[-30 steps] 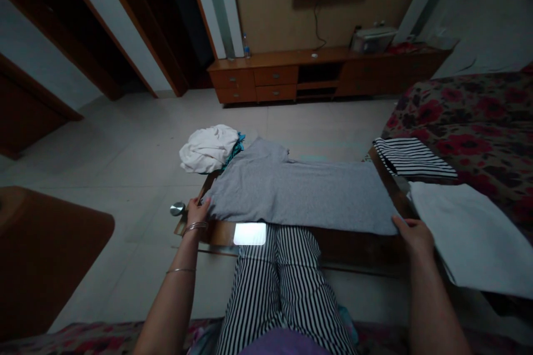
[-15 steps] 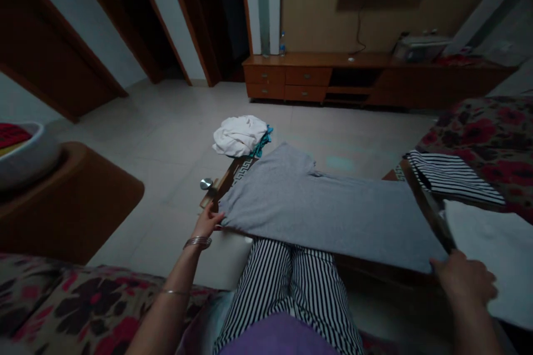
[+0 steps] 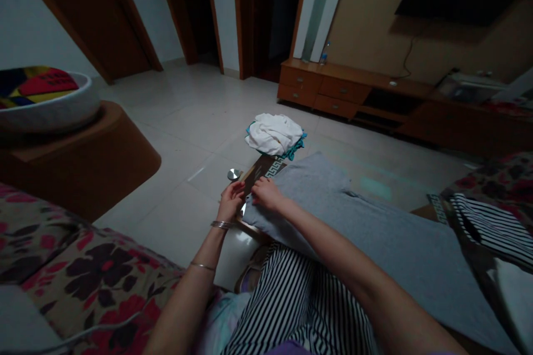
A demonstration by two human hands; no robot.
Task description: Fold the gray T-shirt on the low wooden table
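Note:
A grey T-shirt, folded lengthwise with its sleeve pointing away from me, lies across the low glass table in front of my knees. My right hand reaches across to the shirt's left end, fingers curled down onto the fabric there. Just left of it is my left hand, wearing bangles at the wrist. Its fingers are apart beside the table's edge, with no cloth visible in them. The far right end of the shirt runs down to the lower right corner.
A crumpled white cloth on teal fabric sits at the table's far left corner. A striped folded garment and a white cloth lie to the right. Left is a white bowl on a brown sofa arm; a TV cabinet stands behind.
My right hand has left the shirt's right end and crossed over to its left end. My left hand has come off the shirt's corner. The view has turned left.

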